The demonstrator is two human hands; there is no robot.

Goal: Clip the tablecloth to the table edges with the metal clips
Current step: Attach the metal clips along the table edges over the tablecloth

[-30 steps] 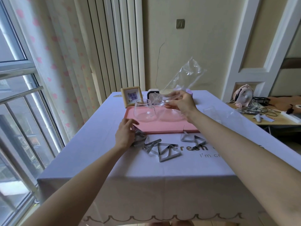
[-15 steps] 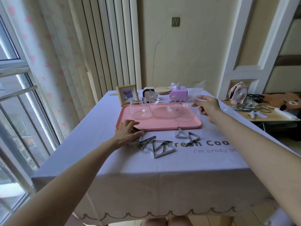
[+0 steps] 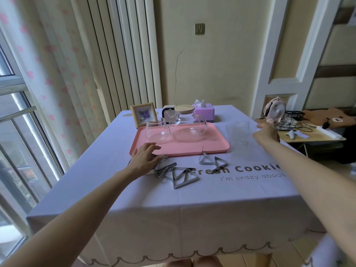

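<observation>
The left hand [image 3: 143, 158] is laid palm-down on the tablecloth [image 3: 192, 205], its fingers [image 3: 152, 147] straight and lightly spread, nothing pinched. Their tips are placed at the near left corner of the pink tray [image 3: 192, 148]. Just to the right of these fingers, touching or nearly touching the lowest one, a heap of metal clips [image 3: 176, 175] is seen. The clips are flat triangles lying on their sides; the long edge of the nearest one runs across the surface, slanting away toward the right. Two more clips [image 3: 212, 161] lie further right of the fingers, just before the tray's near rim, the left of them pointed toward the tray.

The right hand [image 3: 266, 132] is held out over the right side of the surface, fingers [image 3: 260, 125] straightened and loosely apart. A clear plastic bag [image 3: 238, 135] lies just left of those fingertips; whether it is touched cannot be told.

The cloth is draped over the near edge of the surface, with all visible clips loose on top.
</observation>
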